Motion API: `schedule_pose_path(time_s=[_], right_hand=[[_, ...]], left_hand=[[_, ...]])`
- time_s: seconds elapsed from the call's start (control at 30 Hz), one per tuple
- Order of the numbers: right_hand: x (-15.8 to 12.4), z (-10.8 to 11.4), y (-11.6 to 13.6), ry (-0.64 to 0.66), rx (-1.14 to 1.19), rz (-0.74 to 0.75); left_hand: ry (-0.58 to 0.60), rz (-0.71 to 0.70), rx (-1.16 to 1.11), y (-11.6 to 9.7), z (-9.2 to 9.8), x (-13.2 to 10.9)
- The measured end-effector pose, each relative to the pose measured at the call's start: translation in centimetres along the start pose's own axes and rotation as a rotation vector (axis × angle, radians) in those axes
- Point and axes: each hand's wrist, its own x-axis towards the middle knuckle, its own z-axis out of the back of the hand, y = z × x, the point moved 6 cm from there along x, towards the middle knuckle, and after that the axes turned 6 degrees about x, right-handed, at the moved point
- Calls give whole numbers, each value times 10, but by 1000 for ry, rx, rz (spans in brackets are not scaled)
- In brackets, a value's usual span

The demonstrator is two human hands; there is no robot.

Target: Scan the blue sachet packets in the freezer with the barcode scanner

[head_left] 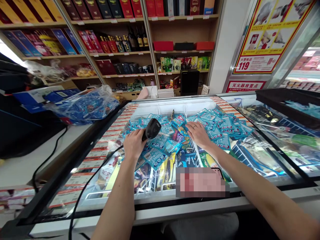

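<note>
One hand (133, 144) round apparent scanner (151, 129)

Matt black plastic scanner (152, 128), glossy blue foil packets (217, 128), smooth glass freezer lid (270, 140), wooden shelves (130, 53).

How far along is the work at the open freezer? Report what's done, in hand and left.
Done: the glass-topped chest freezer stands open, with teal plastic packets heaped across its top. In hand: the left hand grips a black corded handheld scanner over the heap; the right hand lies flat on the packets. Left: the whole heap lies unsorted, and nothing shows which packets were scanned.
</note>
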Motion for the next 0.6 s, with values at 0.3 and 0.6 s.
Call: schedule_pose_path(time_s=[0.3,0.6], right_hand=[[20,-26,19,328,129,345],[28,-19,42,220,86,271]], left_hand=[[11,-18,7,6,-3,-4],[30,-50,-49,0,0,-3]])
